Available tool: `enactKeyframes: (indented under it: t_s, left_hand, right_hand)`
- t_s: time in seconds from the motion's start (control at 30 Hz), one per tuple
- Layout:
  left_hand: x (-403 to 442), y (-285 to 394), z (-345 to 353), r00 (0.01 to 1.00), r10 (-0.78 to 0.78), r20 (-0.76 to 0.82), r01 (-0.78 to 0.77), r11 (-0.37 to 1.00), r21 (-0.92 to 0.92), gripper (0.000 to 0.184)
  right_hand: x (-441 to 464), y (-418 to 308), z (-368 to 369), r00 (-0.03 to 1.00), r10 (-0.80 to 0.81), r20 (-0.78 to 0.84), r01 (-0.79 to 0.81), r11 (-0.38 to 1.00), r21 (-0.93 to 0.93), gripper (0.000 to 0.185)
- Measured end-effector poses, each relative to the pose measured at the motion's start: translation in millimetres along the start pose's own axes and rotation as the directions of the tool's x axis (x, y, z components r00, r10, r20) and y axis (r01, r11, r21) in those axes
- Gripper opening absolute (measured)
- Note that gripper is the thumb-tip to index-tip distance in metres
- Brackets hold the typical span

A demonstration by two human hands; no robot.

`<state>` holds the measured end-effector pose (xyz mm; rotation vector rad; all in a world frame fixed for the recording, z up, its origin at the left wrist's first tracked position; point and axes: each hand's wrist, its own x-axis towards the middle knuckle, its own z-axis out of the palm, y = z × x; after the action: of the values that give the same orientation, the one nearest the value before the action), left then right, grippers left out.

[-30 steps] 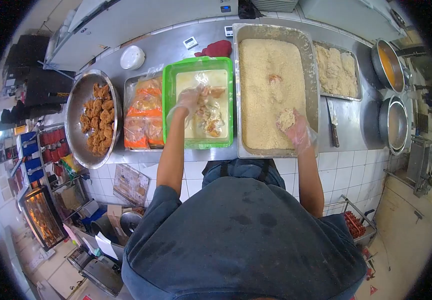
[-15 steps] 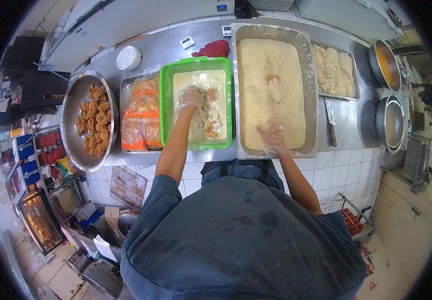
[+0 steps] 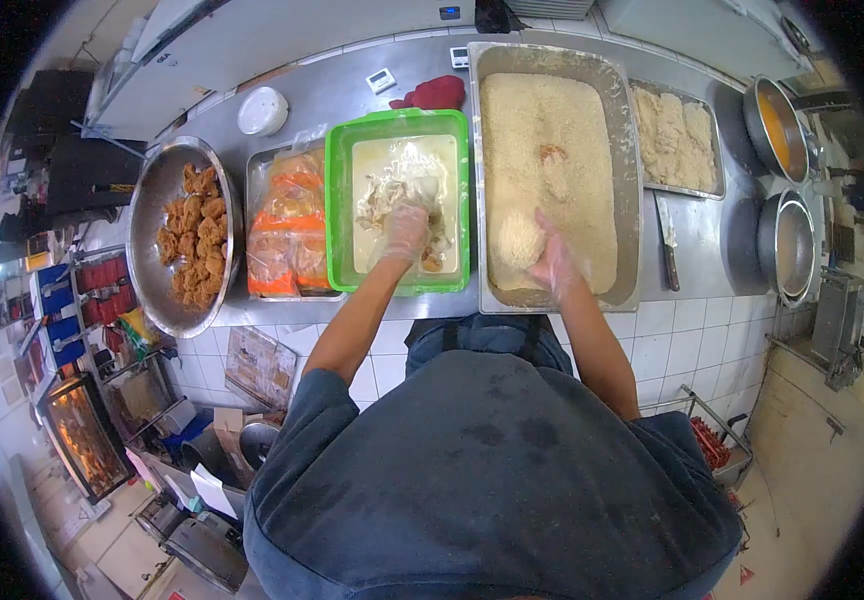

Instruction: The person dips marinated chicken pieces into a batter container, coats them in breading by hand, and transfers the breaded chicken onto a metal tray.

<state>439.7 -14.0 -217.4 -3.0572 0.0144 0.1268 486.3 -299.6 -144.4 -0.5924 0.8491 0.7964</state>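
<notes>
My left hand [image 3: 408,234], in a clear plastic glove, reaches into a green tray [image 3: 334,200] of milky liquid. Its fingers meet pale, coated meat pieces [image 3: 426,192] there, and the fingertips are hidden. My right hand [image 3: 555,262], also gloved, is in a deep metal pan [image 3: 629,200] of pale flour [image 3: 582,150]. Its fingers are stretched out beside a rounded, flour-covered lump [image 3: 520,240]; whether that is loose flour or a coated piece I cannot tell. Farther back in the flour, a reddish-brown piece [image 3: 553,153] shows partly.
At left stand a metal bowl [image 3: 139,240] of browned fried pieces and a tray of orange-marked plastic bags [image 3: 287,220]. To the right lie a tray of floured pieces [image 3: 677,140], a knife [image 3: 669,245] and metal bowls [image 3: 790,250]. A red cloth [image 3: 437,93] lies behind.
My left hand has moved right and nearer to me within the green tray. My right hand has turned beside a pale lump that now stands out in the flour.
</notes>
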Motion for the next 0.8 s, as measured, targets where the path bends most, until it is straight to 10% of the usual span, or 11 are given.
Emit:
enactKeyframes:
  t_s: [0.1, 0.23, 0.33, 0.43, 0.5, 0.63, 0.8]
  left_hand:
    - [-14, 8, -5, 0.999, 0.02, 0.041, -0.02, 1.0, 0.014, 0.015]
    - [-19, -2, -60, 0.969, 0.219, 0.114, -0.112, 0.802, -0.586, 0.02]
    - [-25, -12, -107, 0.985, 0.153, 0.077, -0.057, 0.717, -0.694, 0.024]
    - [-25, -16, -144, 0.987, -0.015, 0.16, 0.125, 0.701, -0.702, 0.026]
    - [-24, -16, -166, 0.981, -0.082, 0.174, 0.183, 0.684, -0.707, 0.025]
    - [-35, -21, -145, 0.988, -0.11, 0.107, 0.154, 0.747, -0.647, 0.025]
    - [-39, -17, -179, 0.947, -0.214, 0.238, 0.32, 0.663, -0.677, 0.028]
  right_hand:
    - [4, -31, 2, 0.984, -0.13, 0.122, 0.1, 0.97, 0.22, 0.062]
    - [-53, -48, 33, 0.944, -0.308, 0.116, 0.221, 0.854, 0.472, 0.066]
    - [-21, -13, -14, 0.863, -0.479, -0.162, 0.451, 0.874, -0.181, 0.06]
    - [14, 7, -13, 0.532, -0.563, 0.632, 0.631, -0.234, -0.74, 0.052]
    - [64, -4, 12, 0.538, -0.522, 0.662, 0.679, -0.197, -0.707, 0.049]
    - [171, 12, -51, 0.321, -0.463, 0.826, 0.596, -0.579, -0.556, 0.048]
    - [69, 18, -54, 0.841, -0.059, 0.538, 0.478, -0.385, -0.789, 0.052]
